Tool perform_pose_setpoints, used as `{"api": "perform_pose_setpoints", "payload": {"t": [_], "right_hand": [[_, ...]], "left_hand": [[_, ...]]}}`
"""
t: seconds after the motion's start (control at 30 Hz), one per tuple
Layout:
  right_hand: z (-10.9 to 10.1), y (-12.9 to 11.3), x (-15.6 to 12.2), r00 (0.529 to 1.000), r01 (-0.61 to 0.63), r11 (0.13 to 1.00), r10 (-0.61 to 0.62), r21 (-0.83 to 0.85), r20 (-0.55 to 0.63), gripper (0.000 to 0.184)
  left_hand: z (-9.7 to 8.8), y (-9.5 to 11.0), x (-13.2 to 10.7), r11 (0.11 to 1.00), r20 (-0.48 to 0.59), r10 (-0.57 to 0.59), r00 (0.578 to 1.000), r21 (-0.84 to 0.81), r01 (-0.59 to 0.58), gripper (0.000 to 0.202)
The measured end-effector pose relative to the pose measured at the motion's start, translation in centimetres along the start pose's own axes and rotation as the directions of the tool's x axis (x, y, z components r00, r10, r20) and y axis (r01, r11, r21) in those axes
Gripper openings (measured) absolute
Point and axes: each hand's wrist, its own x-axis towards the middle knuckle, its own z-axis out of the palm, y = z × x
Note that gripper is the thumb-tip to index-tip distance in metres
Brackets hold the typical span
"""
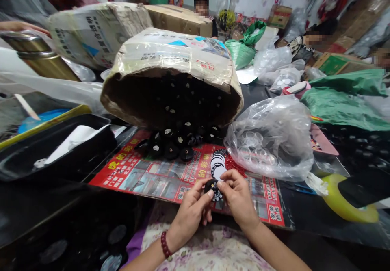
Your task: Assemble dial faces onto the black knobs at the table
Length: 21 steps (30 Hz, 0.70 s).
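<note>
Above the front edge of a red printed board (122,175), my left hand (190,206) grips a small round black case (208,185), thumb on top. A black dial disc with white markings (217,194) lies against the case. My right hand (240,200) pinches the disc's right edge; whether the disc is seated cannot be made out. Just beyond my fingers, a fanned row of black-and-white dial discs (218,169) rests on the board. Several round black cases (171,152) spill from the mouth of a large tipped carton (170,55).
To the right stands a clear plastic bag (274,128) with transparent rings, beside a yellow tape roll (347,210). A black tray (61,149) and a gold flask (42,57) are at left. Other people sit across the table. Round clear-topped pieces (112,261) lie low at left.
</note>
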Motion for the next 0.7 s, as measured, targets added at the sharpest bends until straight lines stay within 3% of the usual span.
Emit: {"api": "perform_pose_setpoints", "payload": {"t": [0.17,0.27,0.37,0.47,0.6,0.7], "right_hand": [[-0.6,-0.2,0.1,0.989,0.118,0.940,-0.080,-0.319,0.128,0.008],[-0.7,0.3,-0.2,0.978,0.139,0.911,-0.065,-0.387,0.198,0.013],[-0.4,0.9,-0.9,0.974,0.090,0.951,-0.022,-0.297,0.224,0.018],[0.2,1.4,-1.3,0.980,-0.069,0.993,0.085,-0.092,0.180,0.014],[0.6,1.6,-1.5,0.973,-0.184,0.976,0.164,0.117,0.159,0.017],[-0.6,1.5,-1.5,0.936,-0.218,0.971,0.179,0.099,0.302,0.018]], "left_hand": [[-0.5,-0.6,0.2,0.991,-0.008,0.063,0.998,0.121,-0.061,0.036],[-1.1,-0.6,0.2,0.982,-0.011,0.082,0.997,0.173,-0.079,0.035],[-1.5,-0.7,0.2,0.987,0.005,0.047,0.999,0.156,-0.047,0.035],[-1.5,-1.0,0.1,0.980,0.022,0.052,0.998,0.192,-0.055,0.036],[-1.5,-0.8,-0.2,0.915,0.008,0.236,0.972,0.335,-0.225,0.029],[-1.7,-0.5,-0.4,0.864,0.063,0.319,0.946,0.390,-0.317,0.025]]}}
